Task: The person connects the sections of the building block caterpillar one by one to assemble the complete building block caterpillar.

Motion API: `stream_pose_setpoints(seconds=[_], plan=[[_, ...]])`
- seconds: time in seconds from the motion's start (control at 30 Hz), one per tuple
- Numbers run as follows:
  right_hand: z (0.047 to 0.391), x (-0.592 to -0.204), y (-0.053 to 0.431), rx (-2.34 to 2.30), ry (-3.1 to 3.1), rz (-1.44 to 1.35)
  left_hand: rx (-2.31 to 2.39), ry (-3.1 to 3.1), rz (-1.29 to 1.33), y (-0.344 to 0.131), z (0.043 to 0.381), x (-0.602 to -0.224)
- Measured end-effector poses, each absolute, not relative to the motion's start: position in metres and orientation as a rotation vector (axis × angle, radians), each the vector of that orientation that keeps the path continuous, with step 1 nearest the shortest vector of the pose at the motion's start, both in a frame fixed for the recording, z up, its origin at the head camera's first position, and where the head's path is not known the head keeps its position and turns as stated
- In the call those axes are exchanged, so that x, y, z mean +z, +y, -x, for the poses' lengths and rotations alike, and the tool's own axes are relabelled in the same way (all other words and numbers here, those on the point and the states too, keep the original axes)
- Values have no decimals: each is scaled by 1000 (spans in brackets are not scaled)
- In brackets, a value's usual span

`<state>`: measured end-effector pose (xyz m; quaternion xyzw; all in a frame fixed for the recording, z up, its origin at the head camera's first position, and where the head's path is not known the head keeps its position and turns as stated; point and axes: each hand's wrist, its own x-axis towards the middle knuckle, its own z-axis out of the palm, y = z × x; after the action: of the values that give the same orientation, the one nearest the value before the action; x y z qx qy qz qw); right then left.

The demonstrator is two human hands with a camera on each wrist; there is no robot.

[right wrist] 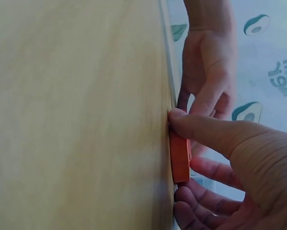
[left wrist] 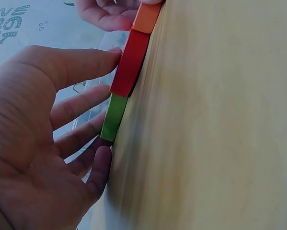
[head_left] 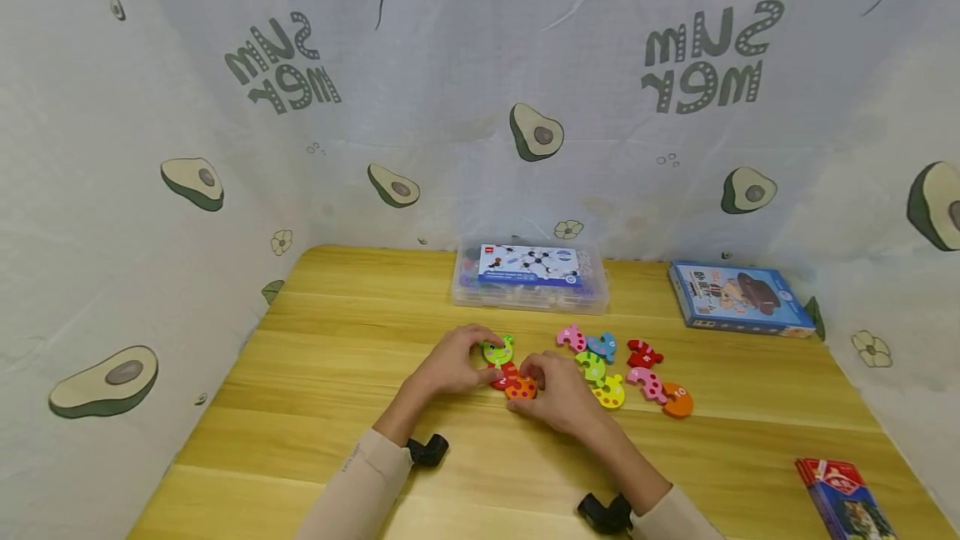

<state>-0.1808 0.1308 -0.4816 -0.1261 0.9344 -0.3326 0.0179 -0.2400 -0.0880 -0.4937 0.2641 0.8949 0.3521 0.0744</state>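
A green caterpillar-head puzzle piece [head_left: 498, 352], a red piece [head_left: 503, 377] and an orange piece [head_left: 521, 387] lie joined in a row on the table. My left hand [head_left: 459, 362] holds the row from its left side, thumb at the red piece and fingers around the green head. In the left wrist view, the thumb tip rests on the red piece's edge [left wrist: 130, 62]. From the right, my right hand [head_left: 558, 390] pinches the orange piece, seen edge-on between thumb and fingers in the right wrist view [right wrist: 180, 160].
Right of my hands lie more puzzle pieces: pink [head_left: 572, 337], blue [head_left: 602, 347], green [head_left: 592, 367], yellow [head_left: 611, 392], red [head_left: 643, 354] and orange [head_left: 677, 401]. A clear plastic case [head_left: 528, 297] and a blue box [head_left: 742, 298] stand behind; a card pack [head_left: 847, 498] lies front right.
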Motion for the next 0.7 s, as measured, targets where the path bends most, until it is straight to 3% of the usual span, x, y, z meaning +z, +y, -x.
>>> stream_pose_setpoints(seconds=[0.47, 0.7], plan=[[185, -479, 154, -1161, 2824, 524, 1056, 2755, -728, -83, 237, -500], [191, -476, 177, -1130, 2880, 413, 1041, 2749, -762, -83, 237, -500]])
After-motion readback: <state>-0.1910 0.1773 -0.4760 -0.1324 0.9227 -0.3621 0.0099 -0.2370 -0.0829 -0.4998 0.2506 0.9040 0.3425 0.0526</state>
